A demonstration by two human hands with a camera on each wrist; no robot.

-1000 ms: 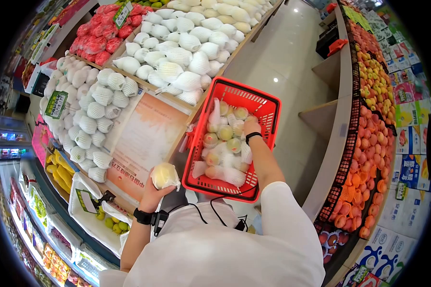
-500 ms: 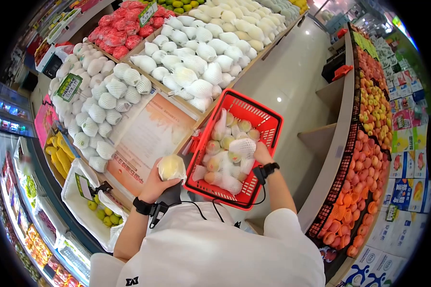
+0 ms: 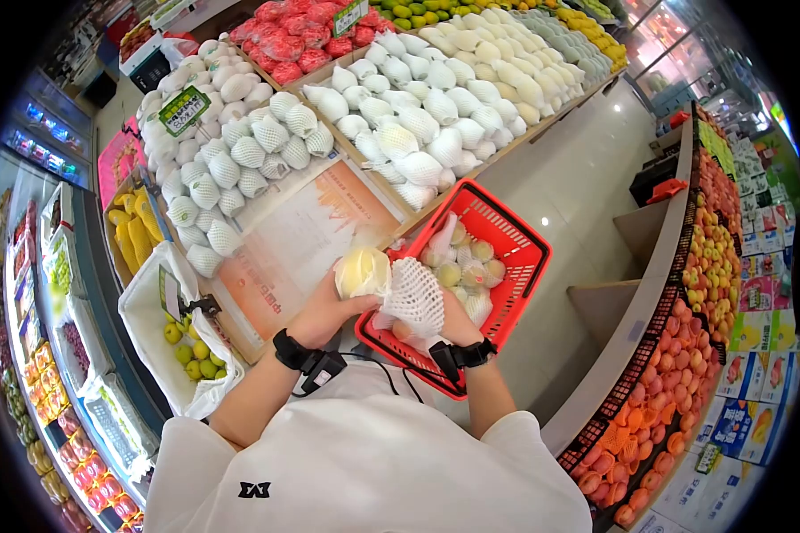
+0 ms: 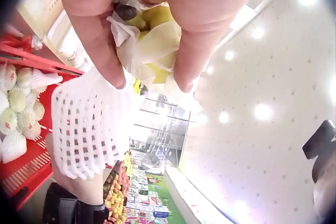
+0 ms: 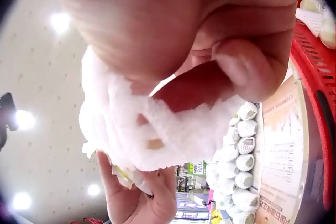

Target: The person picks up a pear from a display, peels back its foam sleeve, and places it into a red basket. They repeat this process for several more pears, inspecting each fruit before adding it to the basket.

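The left hand (image 3: 322, 309) grips a yellow fruit (image 3: 363, 271) partly wrapped in thin white film; in the left wrist view thumb and fingers press both sides of the fruit (image 4: 157, 40). Beside it, touching or nearly so, the right hand (image 3: 458, 322) holds a white foam net sleeve (image 3: 416, 295). In the right wrist view the right hand (image 5: 210, 40) has curled fingers in the bunched net (image 5: 157, 129). Under the hands, a red basket (image 3: 532, 266) holds several net-covered round fruits (image 3: 471, 259).
Left of the basket a bare printed board (image 3: 302, 231) lies between piles of net-wrapped fruit (image 3: 231, 164). A white-lined crate of green fruit (image 3: 196, 355) stands at the lower left. Shelves of peaches and apples (image 3: 667, 373) run along the right, across the aisle floor (image 3: 578, 178).
The right hand has lifted a foam net out of the basket and brought it left beside the fruit. The left hand, still gripping the fruit, has moved up and right. The head view has shifted.
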